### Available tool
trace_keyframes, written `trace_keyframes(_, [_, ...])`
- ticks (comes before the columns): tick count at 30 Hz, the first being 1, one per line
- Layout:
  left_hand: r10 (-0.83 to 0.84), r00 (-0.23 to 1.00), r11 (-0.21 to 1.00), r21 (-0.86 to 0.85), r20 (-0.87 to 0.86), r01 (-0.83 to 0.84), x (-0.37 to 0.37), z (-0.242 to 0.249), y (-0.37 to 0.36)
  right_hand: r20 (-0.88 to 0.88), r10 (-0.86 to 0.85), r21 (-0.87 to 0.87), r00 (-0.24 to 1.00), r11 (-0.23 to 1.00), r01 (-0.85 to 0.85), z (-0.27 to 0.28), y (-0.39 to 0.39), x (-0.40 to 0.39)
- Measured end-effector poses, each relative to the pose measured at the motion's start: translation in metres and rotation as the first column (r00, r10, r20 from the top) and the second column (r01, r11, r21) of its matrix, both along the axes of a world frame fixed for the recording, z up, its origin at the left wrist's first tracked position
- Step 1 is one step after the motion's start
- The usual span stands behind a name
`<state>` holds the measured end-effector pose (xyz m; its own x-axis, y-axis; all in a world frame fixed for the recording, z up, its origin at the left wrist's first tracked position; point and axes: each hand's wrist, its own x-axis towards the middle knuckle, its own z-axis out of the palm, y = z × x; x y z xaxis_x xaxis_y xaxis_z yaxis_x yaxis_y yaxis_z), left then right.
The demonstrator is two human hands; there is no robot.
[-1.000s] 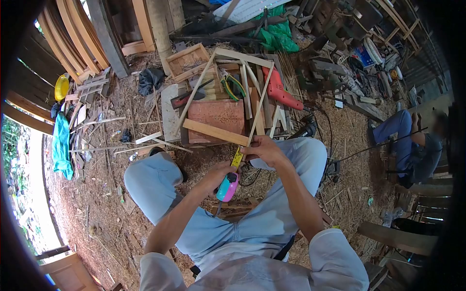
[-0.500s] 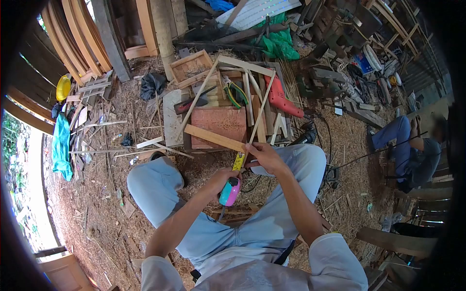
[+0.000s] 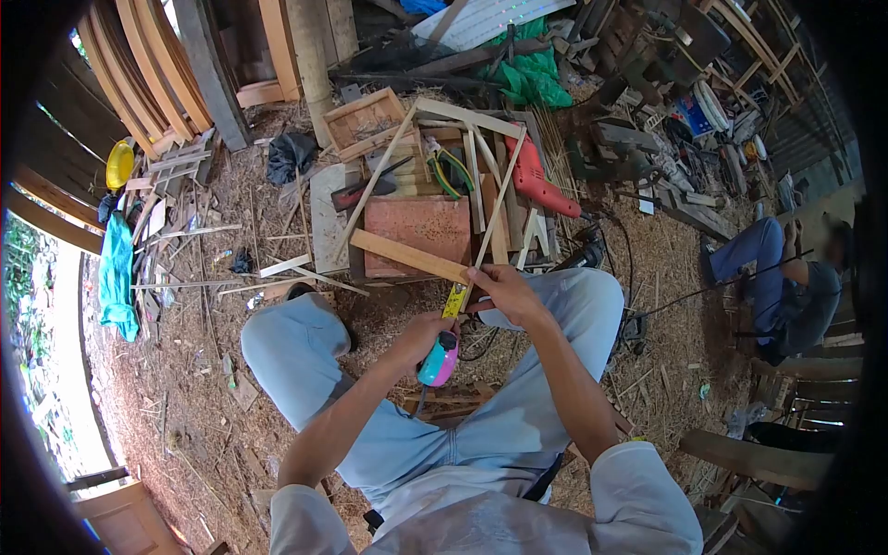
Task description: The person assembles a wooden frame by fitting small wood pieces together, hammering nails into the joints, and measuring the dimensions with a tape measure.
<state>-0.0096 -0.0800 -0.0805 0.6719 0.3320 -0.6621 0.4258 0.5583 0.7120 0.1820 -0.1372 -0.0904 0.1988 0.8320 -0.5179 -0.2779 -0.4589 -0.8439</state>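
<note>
My left hand (image 3: 421, 340) is closed round a pink and turquoise tape measure (image 3: 437, 363), with a short length of its yellow blade (image 3: 454, 301) pulled out toward my right hand. My right hand (image 3: 506, 292) pinches the near corner where a wide wooden slat (image 3: 409, 256) meets a thin strip (image 3: 500, 208). The blade's tip lies at this corner, partly hidden by my fingers. Other thin strips (image 3: 381, 176) run up and across the far side, outlining a four-sided frame. A reddish wooden board (image 3: 416, 222) lies beneath the slat.
A red power drill (image 3: 536, 180), pliers with green and yellow handles (image 3: 450, 176) and a shallow wooden box (image 3: 363, 125) lie ahead. Wood scraps (image 3: 287, 266) and shavings cover the ground. Another person (image 3: 795, 296) sits at the right. Cables trail beside my right knee.
Both hands stay at the same corner with the tape measure and slat. The view has shifted very slightly; nothing has been let go or taken up.
</note>
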Motion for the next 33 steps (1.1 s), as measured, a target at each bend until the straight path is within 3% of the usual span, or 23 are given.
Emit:
trace_keyframes(8, [-0.059, 0.998, 0.975, 0.212, -0.012, 0.06, 0.004, -0.002, 0.0, 0.002, -0.007, -0.002, 1.0, 1.0, 0.007, 0.0, 0.0, -0.002])
trace_keyframes(10, [-0.162, 0.986, 0.911, 0.391, 0.045, 0.132, 0.003, -0.01, 0.002, 0.009, -0.006, -0.004, 1.0, 1.0, 0.006, 0.001, 0.0, -0.003])
trace_keyframes(11, [-0.162, 0.986, 0.911, 0.39, 0.043, 0.132, 0.003, -0.014, 0.002, 0.007, -0.006, -0.005, 1.0, 1.0, 0.006, 0.001, -0.001, -0.004])
trace_keyframes(13, [-0.098, 0.995, 0.976, 0.191, -0.031, 0.102, 0.006, -0.006, 0.003, 0.044, -0.001, -0.007, 0.999, 1.0, 0.001, 0.004, -0.001, -0.004])
trace_keyframes(19, [-0.092, 0.993, 0.985, 0.15, 0.071, 0.081, 0.005, -0.009, 0.005, 0.03, -0.002, -0.007, 1.0, 1.0, 0.002, 0.01, 0.0, -0.005])
trace_keyframes(33, [-0.047, 0.998, 0.999, 0.016, 0.031, 0.046, 0.007, -0.009, 0.008, -0.02, 0.001, 0.01, 1.0, 1.0, -0.001, 0.006, -0.001, -0.005])
